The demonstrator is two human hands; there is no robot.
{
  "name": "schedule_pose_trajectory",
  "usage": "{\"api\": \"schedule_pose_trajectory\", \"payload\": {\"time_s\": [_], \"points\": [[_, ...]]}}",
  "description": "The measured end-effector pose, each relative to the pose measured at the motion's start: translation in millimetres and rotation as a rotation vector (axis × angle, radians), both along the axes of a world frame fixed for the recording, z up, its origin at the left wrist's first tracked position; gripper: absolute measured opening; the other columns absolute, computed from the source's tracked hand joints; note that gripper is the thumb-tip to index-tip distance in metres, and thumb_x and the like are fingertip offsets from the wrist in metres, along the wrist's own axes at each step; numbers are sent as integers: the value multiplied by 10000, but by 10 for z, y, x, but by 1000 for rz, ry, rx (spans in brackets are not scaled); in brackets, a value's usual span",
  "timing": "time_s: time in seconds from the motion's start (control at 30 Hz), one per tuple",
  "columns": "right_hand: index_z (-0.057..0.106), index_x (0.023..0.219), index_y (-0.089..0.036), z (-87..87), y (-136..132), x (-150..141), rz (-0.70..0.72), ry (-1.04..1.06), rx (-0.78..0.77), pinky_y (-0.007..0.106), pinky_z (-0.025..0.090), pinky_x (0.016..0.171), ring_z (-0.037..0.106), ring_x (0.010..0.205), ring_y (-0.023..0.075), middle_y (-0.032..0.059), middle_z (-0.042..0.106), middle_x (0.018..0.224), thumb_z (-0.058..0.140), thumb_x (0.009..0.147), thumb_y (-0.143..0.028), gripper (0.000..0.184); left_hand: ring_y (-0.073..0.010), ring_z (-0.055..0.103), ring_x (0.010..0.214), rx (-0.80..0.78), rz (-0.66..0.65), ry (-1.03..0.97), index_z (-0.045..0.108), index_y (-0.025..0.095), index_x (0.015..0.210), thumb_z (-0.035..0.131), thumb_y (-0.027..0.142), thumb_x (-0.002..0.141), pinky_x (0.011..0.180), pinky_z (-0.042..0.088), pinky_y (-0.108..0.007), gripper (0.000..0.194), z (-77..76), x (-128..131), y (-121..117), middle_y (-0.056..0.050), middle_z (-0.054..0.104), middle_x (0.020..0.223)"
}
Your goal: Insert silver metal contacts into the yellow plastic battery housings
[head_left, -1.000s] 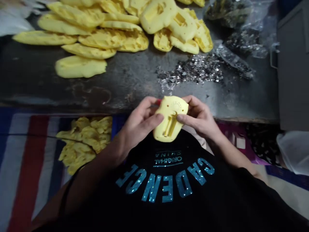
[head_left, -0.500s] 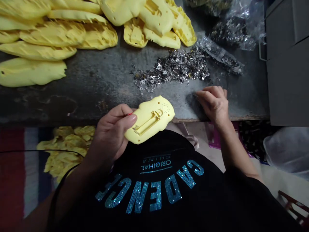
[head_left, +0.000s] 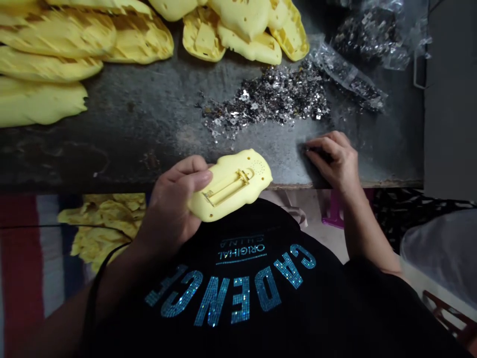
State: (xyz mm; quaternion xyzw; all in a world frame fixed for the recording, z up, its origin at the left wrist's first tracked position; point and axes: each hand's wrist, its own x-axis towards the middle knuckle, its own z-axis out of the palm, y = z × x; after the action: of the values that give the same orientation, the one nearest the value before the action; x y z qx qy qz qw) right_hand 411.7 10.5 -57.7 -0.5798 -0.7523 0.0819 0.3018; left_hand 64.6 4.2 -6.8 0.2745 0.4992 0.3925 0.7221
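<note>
A yellow plastic toy shell (head_left: 233, 186) with a battery slot and a patch of small holes is in my left hand (head_left: 179, 196), thumb on top and fingers beneath. It is tilted, slot facing up, over the table's front edge. My right hand (head_left: 337, 156) rests low at the tabletop, thumb and forefinger brought together in a pinch. Something tiny and dark seems to be at the fingertips, too small to name. Beyond both hands lies a heap of small shiny metal contact pieces (head_left: 276, 99).
More yellow shells (head_left: 59, 35) are stacked at the back left, others (head_left: 246, 30) at the back middle. Clear plastic bags (head_left: 350, 74) with metal pieces lie back right, near a grey cabinet (head_left: 450, 99). Below the dark table (head_left: 149, 124) sits a yellow pile (head_left: 104, 223).
The view has shifted slightly. My left hand still holds the shell, its thumb moved slightly on it. My right hand stays low at the table, its pinch now showing more clearly.
</note>
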Motion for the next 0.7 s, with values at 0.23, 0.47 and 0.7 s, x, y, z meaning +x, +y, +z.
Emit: {"api": "schedule_pose_trajectory", "payload": {"time_s": [0.23,0.47,0.7], "points": [[831,1083,-310,385,-115,-446,201,276,-59,394,592,806,778,858,215,-15,844,971,857,999,-254,104,-110,540,614,34,-14,-12,496,209,713,848,315,781,546,474,-218,374,59,115,-57,21,559,703],[822,1123,-321,737,-149,-984,463,255,-67,385,639,803,796,856,209,-7,855,995,803,1036,-240,120,-106,546,595,107,-37,-64,505,211,758,796,307,911,504,474,-207,343,78,-1,-158,31,535,710],[781,1185,-324,923,-162,-1086,518,-9,-36,402,649,781,770,879,234,24,823,1005,741,1072,-256,138,-142,628,564,136,-55,-104,511,229,797,809,352,918,455,545,-249,344,91,-39,-226,34,590,715]]}}
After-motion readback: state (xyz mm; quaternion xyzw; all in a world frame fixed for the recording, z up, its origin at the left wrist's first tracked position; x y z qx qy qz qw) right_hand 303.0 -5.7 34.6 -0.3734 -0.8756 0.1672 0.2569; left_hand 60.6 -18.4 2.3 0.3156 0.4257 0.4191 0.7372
